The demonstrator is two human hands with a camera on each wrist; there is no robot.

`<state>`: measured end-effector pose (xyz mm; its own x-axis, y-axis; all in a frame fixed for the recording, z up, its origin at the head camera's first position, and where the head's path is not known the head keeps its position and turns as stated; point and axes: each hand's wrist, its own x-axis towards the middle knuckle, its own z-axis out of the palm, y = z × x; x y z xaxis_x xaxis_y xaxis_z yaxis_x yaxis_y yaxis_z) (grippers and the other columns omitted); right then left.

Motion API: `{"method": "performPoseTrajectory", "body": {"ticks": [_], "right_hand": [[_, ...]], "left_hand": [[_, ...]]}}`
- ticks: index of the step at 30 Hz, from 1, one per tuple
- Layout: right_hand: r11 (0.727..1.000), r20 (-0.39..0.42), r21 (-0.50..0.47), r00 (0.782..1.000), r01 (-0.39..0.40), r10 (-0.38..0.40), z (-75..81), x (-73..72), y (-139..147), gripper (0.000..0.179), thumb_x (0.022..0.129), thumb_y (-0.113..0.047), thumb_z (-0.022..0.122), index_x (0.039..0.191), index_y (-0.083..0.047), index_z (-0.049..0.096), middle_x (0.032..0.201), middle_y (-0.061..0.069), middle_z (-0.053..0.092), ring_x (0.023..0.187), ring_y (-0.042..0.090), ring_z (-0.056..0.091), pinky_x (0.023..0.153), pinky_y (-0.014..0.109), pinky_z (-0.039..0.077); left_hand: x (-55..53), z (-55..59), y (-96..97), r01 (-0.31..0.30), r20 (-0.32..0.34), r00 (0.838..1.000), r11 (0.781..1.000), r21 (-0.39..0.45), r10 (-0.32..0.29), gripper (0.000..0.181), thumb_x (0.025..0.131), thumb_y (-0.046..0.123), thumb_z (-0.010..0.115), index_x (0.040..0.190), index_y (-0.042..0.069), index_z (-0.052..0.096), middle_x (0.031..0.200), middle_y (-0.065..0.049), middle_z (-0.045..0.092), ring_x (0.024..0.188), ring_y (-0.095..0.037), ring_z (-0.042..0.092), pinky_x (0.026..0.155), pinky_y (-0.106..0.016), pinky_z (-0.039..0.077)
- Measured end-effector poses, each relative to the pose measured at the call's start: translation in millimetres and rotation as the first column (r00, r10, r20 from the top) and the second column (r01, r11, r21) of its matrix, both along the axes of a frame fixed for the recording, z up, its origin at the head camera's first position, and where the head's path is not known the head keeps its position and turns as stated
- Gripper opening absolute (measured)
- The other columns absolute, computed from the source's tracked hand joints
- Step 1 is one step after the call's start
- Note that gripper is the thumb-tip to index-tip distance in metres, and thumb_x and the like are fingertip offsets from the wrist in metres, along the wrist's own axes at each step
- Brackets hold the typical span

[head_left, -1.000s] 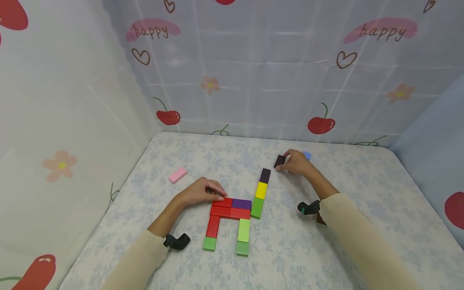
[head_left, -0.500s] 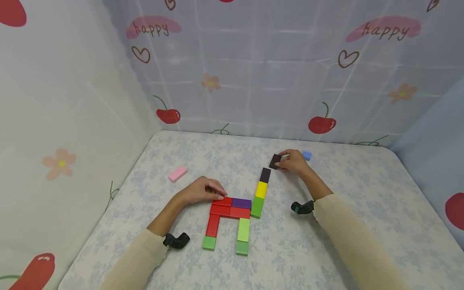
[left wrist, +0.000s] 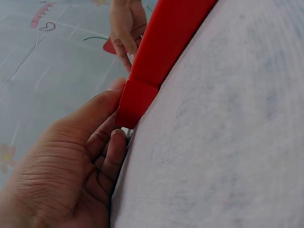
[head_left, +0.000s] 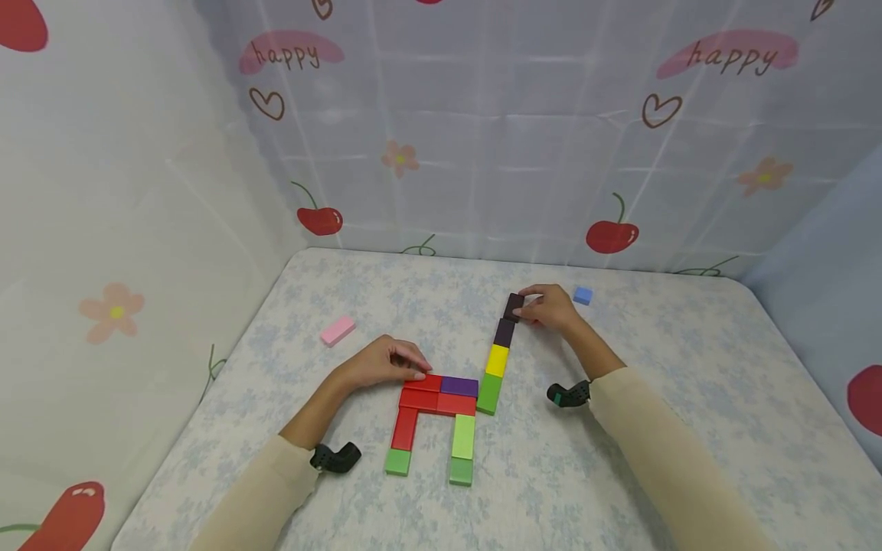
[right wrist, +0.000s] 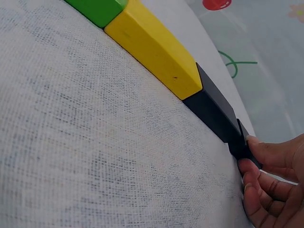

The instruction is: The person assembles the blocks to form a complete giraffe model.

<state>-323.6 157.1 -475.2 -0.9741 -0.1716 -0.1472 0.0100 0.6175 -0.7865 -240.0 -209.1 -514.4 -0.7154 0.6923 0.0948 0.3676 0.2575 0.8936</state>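
Observation:
In the head view my right hand (head_left: 550,308) pinches a black block (head_left: 512,305) between thumb and fingers, at the far end of a slanting row. Below it in that row lie a second black block (head_left: 504,333), a yellow block (head_left: 497,361) and a green block (head_left: 489,394). The two black blocks meet, slightly out of line, in the right wrist view. My left hand (head_left: 377,361) holds the end of a red block (head_left: 429,383) with thumb and fingers. Beside that block lies a purple block (head_left: 459,387), above more red blocks and two block legs with green ends.
A pink block (head_left: 338,330) lies at the left of the cloth-covered table (head_left: 551,490). At the back right, behind the right hand, is a small blue block (head_left: 583,296). Printed curtains (head_left: 482,153) stand behind the table and along its sides.
My right hand has moved the black block left, from apart to the top of the slanting row. The left hand has stayed on the red block.

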Motion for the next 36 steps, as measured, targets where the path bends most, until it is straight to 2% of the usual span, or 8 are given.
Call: {"method": "performPoseTrajectory", "body": {"ticks": [9, 20, 30, 36], "right_hand": [[1.000, 0.009, 0.013, 1.000, 0.005, -0.005, -2.8, -1.9, -3.5, 0.048, 0.092, -0.018, 0.077, 0.135, -0.004, 0.063, 0.078, 0.008, 0.070, 0.059, 0.016, 0.053, 0.057, 0.028, 0.046], [1.000, 0.022, 0.024, 1.000, 0.003, -0.004, -0.2, -1.1, -4.1, 0.047, 0.093, -0.017, 0.076, 0.136, -0.003, 0.063, 0.084, 0.011, 0.070, 0.063, 0.017, 0.054, 0.059, 0.028, 0.048], [0.999, 0.016, 0.030, 1.000, -0.012, 0.011, -2.2, -2.2, -3.5, 0.048, 0.091, -0.018, 0.078, 0.134, -0.003, 0.064, 0.079, 0.008, 0.069, 0.061, 0.017, 0.053, 0.056, 0.028, 0.045], [1.000, 0.014, 0.025, 1.000, -0.014, 0.014, -0.5, -1.3, -3.0, 0.048, 0.091, -0.018, 0.078, 0.134, -0.003, 0.064, 0.080, 0.009, 0.070, 0.064, 0.018, 0.053, 0.058, 0.028, 0.045]], "left_hand": [[-0.1, -0.2, 0.4, -0.004, 0.000, 1.000, 1.000, 0.006, 0.004, 0.019, 0.092, 0.011, 0.077, 0.110, 0.008, 0.080, 0.106, -0.004, 0.075, 0.082, -0.014, 0.060, 0.069, -0.024, 0.047], [0.3, -0.6, 0.7, -0.006, 0.000, 1.000, 1.000, 0.006, 0.006, 0.019, 0.091, 0.011, 0.078, 0.110, 0.008, 0.080, 0.107, -0.005, 0.075, 0.085, -0.014, 0.061, 0.070, -0.024, 0.048], [-0.2, -1.0, 0.4, -0.010, 0.003, 1.000, 1.000, -0.006, 0.010, 0.018, 0.092, 0.011, 0.077, 0.110, 0.012, 0.081, 0.105, -0.001, 0.075, 0.080, -0.015, 0.058, 0.068, -0.024, 0.046], [-0.4, 0.2, 0.3, -0.006, 0.008, 1.000, 1.000, 0.004, 0.006, 0.019, 0.091, 0.011, 0.078, 0.110, 0.011, 0.081, 0.106, -0.002, 0.075, 0.085, -0.016, 0.061, 0.070, -0.024, 0.047]]}}
